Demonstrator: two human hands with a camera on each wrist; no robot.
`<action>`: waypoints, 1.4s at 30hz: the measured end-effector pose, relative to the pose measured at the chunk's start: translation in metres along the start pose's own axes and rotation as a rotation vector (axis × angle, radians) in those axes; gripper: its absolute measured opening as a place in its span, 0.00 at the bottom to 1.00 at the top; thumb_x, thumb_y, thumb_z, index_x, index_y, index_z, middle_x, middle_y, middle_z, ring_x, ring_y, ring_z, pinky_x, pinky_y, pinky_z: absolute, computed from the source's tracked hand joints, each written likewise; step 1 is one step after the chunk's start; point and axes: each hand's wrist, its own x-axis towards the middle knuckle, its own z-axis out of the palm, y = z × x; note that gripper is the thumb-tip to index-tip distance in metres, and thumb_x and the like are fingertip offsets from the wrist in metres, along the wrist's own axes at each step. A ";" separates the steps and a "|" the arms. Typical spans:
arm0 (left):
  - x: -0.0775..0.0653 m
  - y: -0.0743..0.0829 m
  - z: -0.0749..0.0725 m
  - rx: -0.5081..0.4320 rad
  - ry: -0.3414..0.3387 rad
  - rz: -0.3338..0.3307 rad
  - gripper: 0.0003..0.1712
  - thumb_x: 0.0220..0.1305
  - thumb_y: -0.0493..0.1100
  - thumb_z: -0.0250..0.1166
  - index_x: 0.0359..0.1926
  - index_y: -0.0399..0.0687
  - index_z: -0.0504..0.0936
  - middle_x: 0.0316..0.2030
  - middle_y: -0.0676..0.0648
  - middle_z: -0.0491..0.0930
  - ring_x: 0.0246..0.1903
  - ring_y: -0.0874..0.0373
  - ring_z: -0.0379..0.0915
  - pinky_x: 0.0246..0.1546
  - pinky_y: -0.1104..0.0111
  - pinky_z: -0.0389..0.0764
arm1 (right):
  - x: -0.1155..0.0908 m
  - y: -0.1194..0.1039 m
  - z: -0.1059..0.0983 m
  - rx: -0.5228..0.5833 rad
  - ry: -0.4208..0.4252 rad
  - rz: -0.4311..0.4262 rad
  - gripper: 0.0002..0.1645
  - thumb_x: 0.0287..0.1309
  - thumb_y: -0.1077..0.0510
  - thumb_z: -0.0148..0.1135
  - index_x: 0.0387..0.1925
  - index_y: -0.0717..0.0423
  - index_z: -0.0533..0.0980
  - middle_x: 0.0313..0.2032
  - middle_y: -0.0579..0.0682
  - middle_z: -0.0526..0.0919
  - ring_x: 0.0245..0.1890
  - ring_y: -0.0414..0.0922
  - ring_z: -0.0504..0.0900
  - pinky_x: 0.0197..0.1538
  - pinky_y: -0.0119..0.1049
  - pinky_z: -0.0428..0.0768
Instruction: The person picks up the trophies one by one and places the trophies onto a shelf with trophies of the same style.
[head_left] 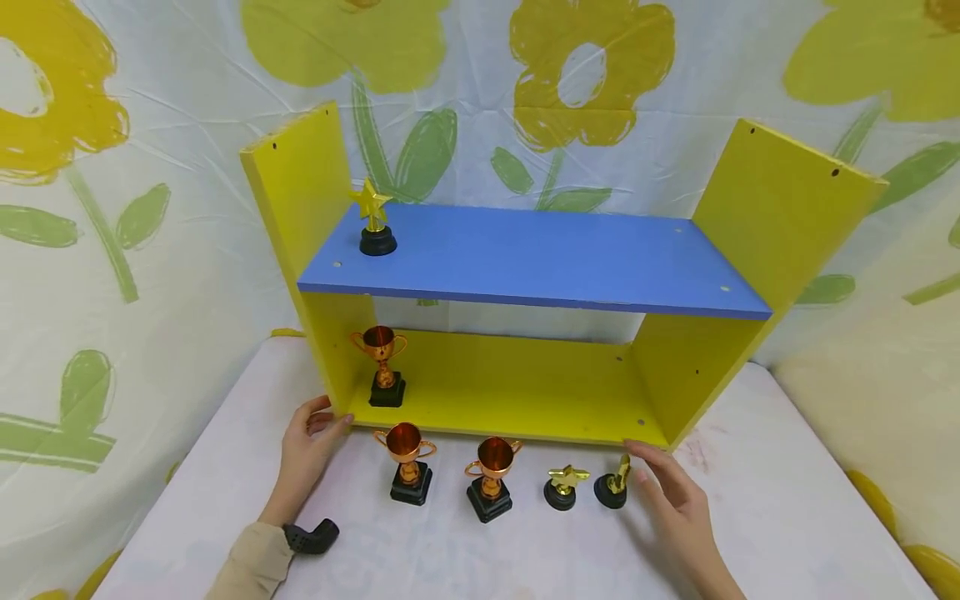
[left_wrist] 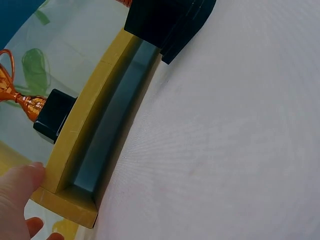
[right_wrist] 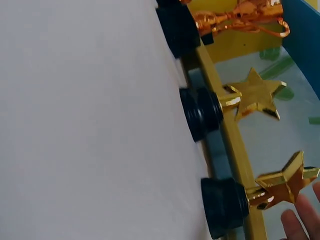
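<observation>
Our left hand [head_left: 306, 446], fingers loose, touches the shelf [head_left: 502, 392] at its corner; our right hand [head_left: 681, 504], thumb and fingers apart, seems just beside the rightmost star trophy [head_left: 612, 492] on the counter [head_left: 555, 562].

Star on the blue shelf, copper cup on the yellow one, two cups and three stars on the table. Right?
No: two star trophies on the table, not three; the head view shows it. Shelf star, shelf cup and two table cups are right.
</observation>
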 end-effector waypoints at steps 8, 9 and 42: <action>0.000 -0.002 0.003 0.003 -0.003 0.015 0.36 0.62 0.51 0.71 0.65 0.39 0.69 0.58 0.40 0.72 0.55 0.46 0.71 0.55 0.62 0.69 | 0.008 0.008 -0.004 0.113 -0.023 0.055 0.18 0.64 0.79 0.50 0.54 0.75 0.74 0.56 0.59 0.80 0.60 0.44 0.75 0.64 0.29 0.68; 0.000 -0.002 0.003 0.004 -0.003 0.013 0.36 0.62 0.51 0.71 0.65 0.39 0.69 0.58 0.40 0.72 0.54 0.46 0.71 0.55 0.62 0.69 | 0.007 0.009 -0.004 0.116 -0.029 0.044 0.18 0.64 0.80 0.49 0.54 0.75 0.74 0.56 0.60 0.79 0.61 0.44 0.75 0.64 0.29 0.68; -0.001 -0.001 0.001 0.036 -0.008 0.041 0.34 0.63 0.50 0.70 0.64 0.39 0.70 0.58 0.40 0.72 0.54 0.47 0.70 0.54 0.66 0.68 | -0.003 0.023 0.006 0.178 0.035 -0.188 0.19 0.52 0.89 0.51 0.46 0.82 0.76 0.44 0.70 0.81 0.52 0.50 0.77 0.60 0.31 0.72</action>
